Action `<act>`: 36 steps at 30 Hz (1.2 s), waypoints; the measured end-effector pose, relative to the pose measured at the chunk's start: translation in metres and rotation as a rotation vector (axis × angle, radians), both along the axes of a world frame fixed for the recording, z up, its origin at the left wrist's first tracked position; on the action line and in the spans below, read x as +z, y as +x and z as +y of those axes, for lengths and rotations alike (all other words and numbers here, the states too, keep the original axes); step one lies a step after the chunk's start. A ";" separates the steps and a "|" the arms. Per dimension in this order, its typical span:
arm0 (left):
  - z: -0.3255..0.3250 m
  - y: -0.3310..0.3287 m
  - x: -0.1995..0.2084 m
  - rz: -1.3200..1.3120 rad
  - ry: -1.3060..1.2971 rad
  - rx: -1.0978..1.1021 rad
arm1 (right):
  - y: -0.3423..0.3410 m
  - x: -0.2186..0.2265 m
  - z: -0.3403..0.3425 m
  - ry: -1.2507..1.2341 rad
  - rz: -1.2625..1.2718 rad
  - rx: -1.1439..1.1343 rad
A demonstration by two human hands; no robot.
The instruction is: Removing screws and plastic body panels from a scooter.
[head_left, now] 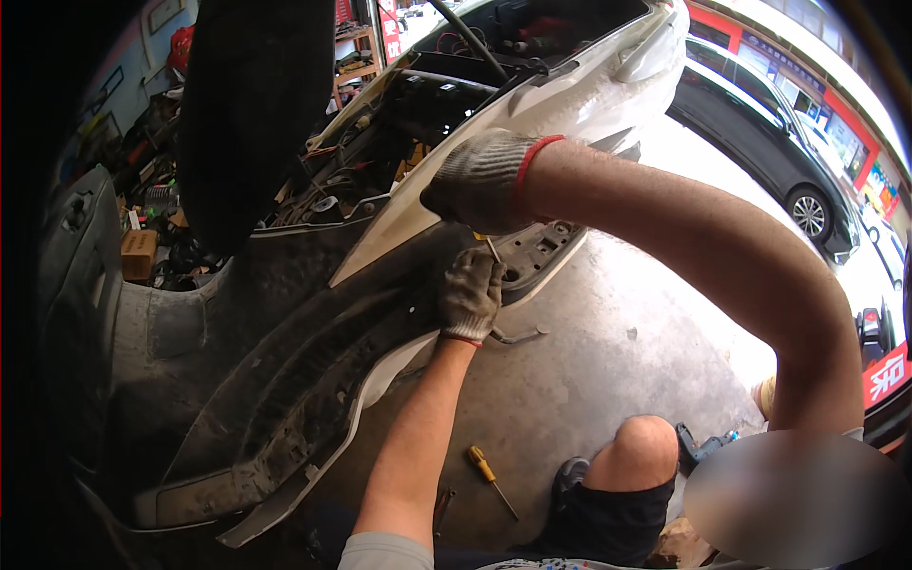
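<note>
A yellow-handled screwdriver (490,480) lies on the near concrete floor (589,370). Farther, the left hand (470,294) has its fingers clamped on a thin metal tool (493,250) against the loosened bumper (285,380); just beyond, the right hand (480,180) grips the white fender edge (570,100)

Car repair workshop, white car (570,95) with bumper (285,380) off, cluttered shelves (142,209), screwdriver (489,478) on concrete floor (589,361)

A bare grey concrete floor (589,370) carries everything. A yellow-handled screwdriver (490,478) lies on it just left of the kneeling person's knee (644,448), and a power drill (701,446) rests just right of that knee.
</note>
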State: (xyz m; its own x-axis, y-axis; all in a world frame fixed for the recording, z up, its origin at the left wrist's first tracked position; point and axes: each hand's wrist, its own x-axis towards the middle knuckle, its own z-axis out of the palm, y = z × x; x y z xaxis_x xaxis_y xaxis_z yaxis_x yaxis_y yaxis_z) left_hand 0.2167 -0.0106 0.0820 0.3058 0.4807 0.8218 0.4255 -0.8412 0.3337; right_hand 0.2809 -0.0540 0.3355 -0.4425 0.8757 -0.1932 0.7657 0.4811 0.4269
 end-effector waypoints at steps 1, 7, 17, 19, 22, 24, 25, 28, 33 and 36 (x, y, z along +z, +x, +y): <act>-0.001 -0.001 0.000 0.005 0.005 -0.001 | -0.001 0.000 0.000 -0.001 0.001 0.001; 0.001 -0.004 -0.001 -0.028 0.030 -0.010 | -0.013 0.005 -0.012 0.070 0.172 -0.307; -0.002 -0.004 0.003 -0.020 0.031 -0.001 | -0.008 0.003 -0.005 0.047 0.092 -0.187; -0.002 -0.002 0.004 -0.019 0.004 -0.030 | -0.003 0.002 0.001 0.010 0.006 -0.068; 0.000 -0.005 0.001 -0.021 0.015 -0.014 | -0.009 0.002 0.001 -0.022 0.051 -0.125; 0.001 -0.008 -0.003 -0.016 -0.004 -0.012 | -0.019 0.006 -0.009 0.049 0.160 -0.320; 0.000 -0.006 -0.001 -0.009 -0.018 -0.016 | -0.014 0.005 -0.007 0.051 0.161 -0.322; -0.004 -0.001 0.003 -0.010 -0.022 -0.005 | -0.001 0.000 0.002 -0.031 -0.011 0.023; -0.001 -0.006 0.000 0.005 -0.023 0.014 | -0.017 0.007 -0.013 0.073 0.205 -0.307; -0.003 -0.002 0.004 -0.008 -0.009 -0.005 | -0.002 0.003 0.002 -0.012 -0.014 -0.072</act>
State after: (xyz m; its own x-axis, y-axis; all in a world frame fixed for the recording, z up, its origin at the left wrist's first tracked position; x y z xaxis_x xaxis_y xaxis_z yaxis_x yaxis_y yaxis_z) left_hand 0.2151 -0.0137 0.0864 0.3014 0.4868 0.8199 0.4190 -0.8400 0.3447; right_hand 0.2788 -0.0523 0.3388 -0.3755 0.9028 -0.2095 0.7927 0.4300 0.4322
